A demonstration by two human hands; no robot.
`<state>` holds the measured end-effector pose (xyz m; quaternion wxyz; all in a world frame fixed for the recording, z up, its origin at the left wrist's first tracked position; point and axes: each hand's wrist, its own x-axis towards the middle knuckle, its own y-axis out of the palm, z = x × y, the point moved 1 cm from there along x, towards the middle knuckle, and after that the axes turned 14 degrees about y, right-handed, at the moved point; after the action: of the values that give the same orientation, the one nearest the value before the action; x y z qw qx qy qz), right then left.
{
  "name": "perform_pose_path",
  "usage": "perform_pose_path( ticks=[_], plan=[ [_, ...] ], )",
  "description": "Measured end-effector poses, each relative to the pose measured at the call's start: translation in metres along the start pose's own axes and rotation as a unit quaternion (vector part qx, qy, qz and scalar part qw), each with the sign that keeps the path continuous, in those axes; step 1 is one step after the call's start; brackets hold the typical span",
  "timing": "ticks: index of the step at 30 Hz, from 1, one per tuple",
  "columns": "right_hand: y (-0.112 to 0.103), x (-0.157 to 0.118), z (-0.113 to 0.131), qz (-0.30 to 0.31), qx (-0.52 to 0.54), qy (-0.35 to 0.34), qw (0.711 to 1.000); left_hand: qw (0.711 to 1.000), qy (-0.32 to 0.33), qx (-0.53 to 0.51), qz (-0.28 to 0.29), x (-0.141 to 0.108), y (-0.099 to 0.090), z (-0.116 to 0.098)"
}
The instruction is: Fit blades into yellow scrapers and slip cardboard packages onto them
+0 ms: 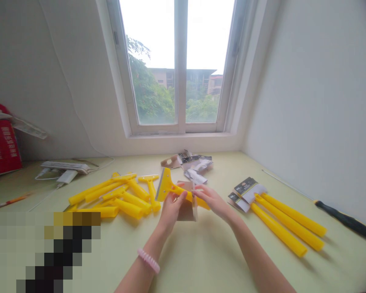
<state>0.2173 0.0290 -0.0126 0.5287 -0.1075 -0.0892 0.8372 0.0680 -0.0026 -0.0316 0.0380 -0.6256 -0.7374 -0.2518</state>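
In the middle of the view my left hand [171, 208] is closed around the neck of a yellow scraper [164, 185], whose wide head with a metal blade points up and left. A folded cardboard sleeve [187, 215] surrounds part of the scraper's handle. My right hand [212, 199] pinches the sleeve's edge and the handle beside it, its fingertips partly hidden. To the left lies a pile of loose yellow scrapers [131, 199]. On the right, several yellow scrapers with card sleeves [288, 224] over their heads rest side by side.
Crumpled card packaging [192, 160] lies at the back by the window. A screwdriver-like tool with a black handle [344, 219] lies far right. A power strip [65, 167] with cables and a red box [4, 146] stand at back left. A blurred, pixelated patch covers the lower left.
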Motion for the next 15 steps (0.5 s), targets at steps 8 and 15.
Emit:
perform_pose_path(
  ticks=[8,15],
  plan=[
    [-0.025,-0.017,0.005,0.082,0.026,0.017,0.996,0.991,-0.068,-0.078,0.085,0.001,-0.001,-0.024],
    [-0.061,-0.029,-0.005,0.029,-0.114,0.055,0.992,0.992,-0.062,-0.107,0.037,0.015,-0.029,-0.024]
  ],
)
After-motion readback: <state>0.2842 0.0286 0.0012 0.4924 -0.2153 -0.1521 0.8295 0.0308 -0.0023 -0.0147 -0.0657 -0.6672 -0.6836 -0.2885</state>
